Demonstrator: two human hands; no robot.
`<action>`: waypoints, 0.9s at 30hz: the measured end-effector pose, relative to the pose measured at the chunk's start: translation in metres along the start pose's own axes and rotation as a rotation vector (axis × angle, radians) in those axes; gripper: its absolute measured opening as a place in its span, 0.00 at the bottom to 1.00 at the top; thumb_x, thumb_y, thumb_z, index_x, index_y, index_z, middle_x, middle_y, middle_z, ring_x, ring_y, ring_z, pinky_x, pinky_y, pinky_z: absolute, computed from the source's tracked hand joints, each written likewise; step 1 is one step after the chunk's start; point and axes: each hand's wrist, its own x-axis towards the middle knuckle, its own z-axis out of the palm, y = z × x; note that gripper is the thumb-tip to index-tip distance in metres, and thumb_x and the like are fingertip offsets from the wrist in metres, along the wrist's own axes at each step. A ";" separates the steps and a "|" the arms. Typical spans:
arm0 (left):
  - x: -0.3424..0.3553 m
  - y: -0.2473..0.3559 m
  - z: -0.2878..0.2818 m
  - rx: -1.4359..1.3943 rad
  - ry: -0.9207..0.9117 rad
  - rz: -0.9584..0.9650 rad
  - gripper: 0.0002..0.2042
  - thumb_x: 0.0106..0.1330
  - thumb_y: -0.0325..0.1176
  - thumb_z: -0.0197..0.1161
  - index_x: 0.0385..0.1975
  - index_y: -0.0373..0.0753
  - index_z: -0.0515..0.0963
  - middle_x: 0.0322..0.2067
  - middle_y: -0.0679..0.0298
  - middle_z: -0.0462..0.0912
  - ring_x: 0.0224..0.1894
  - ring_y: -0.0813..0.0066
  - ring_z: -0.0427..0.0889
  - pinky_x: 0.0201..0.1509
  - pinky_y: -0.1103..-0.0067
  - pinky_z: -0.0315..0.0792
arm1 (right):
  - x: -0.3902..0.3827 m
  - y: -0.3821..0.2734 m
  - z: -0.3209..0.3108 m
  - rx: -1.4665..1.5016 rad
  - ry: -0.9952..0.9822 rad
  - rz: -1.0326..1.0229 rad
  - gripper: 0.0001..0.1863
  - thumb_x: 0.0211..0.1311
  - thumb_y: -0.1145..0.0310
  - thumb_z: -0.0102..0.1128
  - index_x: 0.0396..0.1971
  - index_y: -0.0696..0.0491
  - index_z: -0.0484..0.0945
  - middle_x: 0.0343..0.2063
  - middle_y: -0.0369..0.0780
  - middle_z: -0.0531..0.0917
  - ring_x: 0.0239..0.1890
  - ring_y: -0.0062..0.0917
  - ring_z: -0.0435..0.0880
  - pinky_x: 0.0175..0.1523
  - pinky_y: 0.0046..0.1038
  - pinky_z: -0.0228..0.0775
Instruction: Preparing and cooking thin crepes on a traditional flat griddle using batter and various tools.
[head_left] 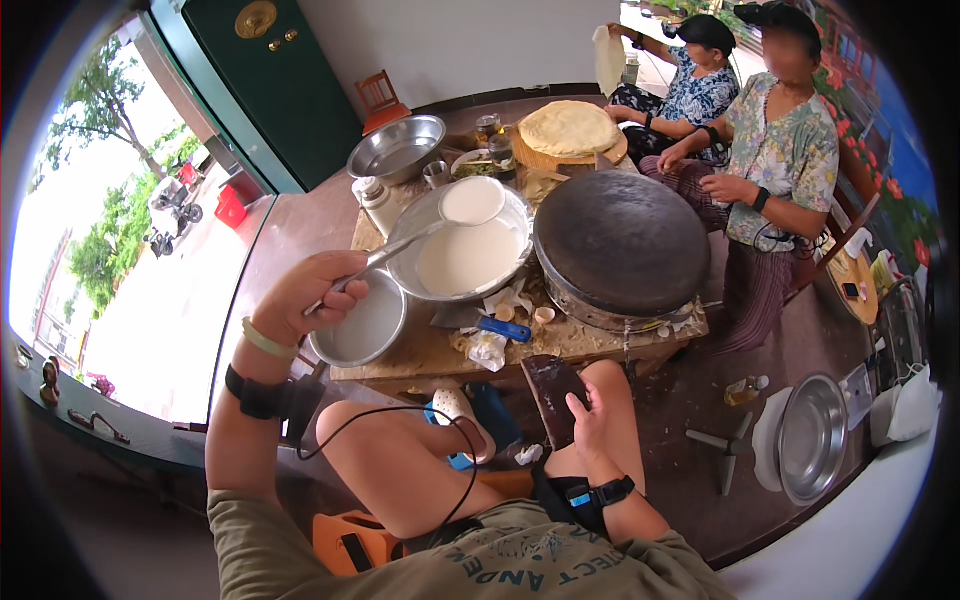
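My left hand (322, 287) is closed round the long handle of a metal ladle (472, 201). The ladle's bowl, full of white batter, hangs over a large metal basin (402, 270) of the same batter. Low over my knee, my right hand (590, 412) grips a dark, flat rectangular board (547, 396); its exact kind I cannot tell. Right of the basin sits a round black griddle (622, 240), its top bare. A smaller metal bowl (362, 318) with pale liquid stands below my left wrist. Between basin and griddle lies a blue-handled scraper (505, 328) near eggshells (543, 314).
A stack of flatbreads (568, 128) rests on a round board behind the griddle. At the back left are a metal basin (396, 148), a thermos (377, 205) and jars (500, 150). Two people sit at right. Another basin (812, 438) and an oil bottle (746, 389) are on the floor.
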 end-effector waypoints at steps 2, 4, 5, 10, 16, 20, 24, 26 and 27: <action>0.007 -0.002 0.000 0.006 0.030 -0.007 0.09 0.70 0.31 0.47 0.45 0.37 0.68 0.20 0.68 0.71 0.12 0.92 0.60 0.08 0.94 0.51 | 0.000 0.000 -0.001 -0.005 0.006 0.006 0.22 0.59 0.74 0.57 0.53 0.62 0.68 0.46 0.40 0.77 0.47 0.21 0.75 0.54 0.23 0.66; 0.013 -0.005 -0.006 0.022 0.041 -0.068 0.08 0.70 0.33 0.47 0.43 0.39 0.68 0.20 0.68 0.71 0.12 0.92 0.60 0.08 0.94 0.51 | -0.001 0.000 0.000 -0.011 0.016 0.008 0.22 0.59 0.74 0.57 0.53 0.62 0.68 0.46 0.40 0.77 0.47 0.21 0.75 0.54 0.22 0.66; 0.014 -0.007 -0.009 0.028 0.026 -0.068 0.08 0.70 0.33 0.47 0.43 0.39 0.68 0.20 0.68 0.71 0.12 0.92 0.60 0.08 0.94 0.51 | -0.001 0.000 0.002 -0.003 0.015 0.033 0.22 0.59 0.74 0.57 0.54 0.61 0.68 0.46 0.40 0.77 0.47 0.21 0.75 0.54 0.22 0.66; 0.019 -0.018 -0.010 0.019 0.058 -0.080 0.05 0.69 0.34 0.49 0.36 0.41 0.66 0.20 0.68 0.71 0.13 0.91 0.62 0.09 0.94 0.54 | -0.002 0.010 -0.001 0.003 0.034 0.021 0.20 0.61 0.70 0.57 0.52 0.61 0.71 0.45 0.38 0.78 0.46 0.20 0.75 0.54 0.22 0.66; 0.028 -0.026 -0.032 -0.019 0.018 -0.098 0.04 0.68 0.34 0.50 0.36 0.42 0.66 0.21 0.65 0.71 0.13 0.90 0.63 0.10 0.93 0.54 | -0.001 0.020 -0.004 -0.025 0.046 0.018 0.18 0.62 0.69 0.55 0.50 0.61 0.71 0.44 0.39 0.78 0.46 0.20 0.75 0.54 0.21 0.65; 0.027 -0.025 -0.026 -0.023 0.021 -0.090 0.04 0.68 0.34 0.50 0.35 0.43 0.66 0.21 0.65 0.71 0.13 0.90 0.63 0.10 0.93 0.55 | 0.001 0.017 -0.007 0.008 0.026 0.005 0.17 0.63 0.69 0.55 0.48 0.61 0.71 0.43 0.38 0.77 0.44 0.19 0.74 0.52 0.21 0.65; 0.029 -0.028 -0.035 -0.048 0.011 -0.100 0.04 0.68 0.34 0.50 0.35 0.43 0.65 0.21 0.65 0.71 0.13 0.89 0.63 0.10 0.93 0.55 | 0.002 0.014 -0.005 0.000 0.026 0.023 0.17 0.63 0.68 0.55 0.48 0.61 0.71 0.41 0.37 0.77 0.43 0.19 0.74 0.51 0.21 0.65; 0.031 -0.030 -0.039 -0.046 0.013 -0.103 0.04 0.68 0.34 0.50 0.35 0.43 0.66 0.21 0.65 0.71 0.13 0.89 0.63 0.10 0.93 0.55 | 0.001 0.018 -0.006 -0.011 0.055 0.036 0.16 0.62 0.67 0.57 0.46 0.59 0.72 0.40 0.36 0.78 0.42 0.17 0.74 0.51 0.20 0.65; 0.031 -0.031 -0.040 -0.043 0.015 -0.107 0.04 0.68 0.34 0.51 0.35 0.42 0.66 0.21 0.65 0.71 0.13 0.89 0.63 0.10 0.93 0.55 | 0.001 0.019 -0.007 -0.012 0.056 0.035 0.16 0.62 0.67 0.57 0.46 0.59 0.72 0.40 0.36 0.78 0.42 0.17 0.74 0.51 0.20 0.65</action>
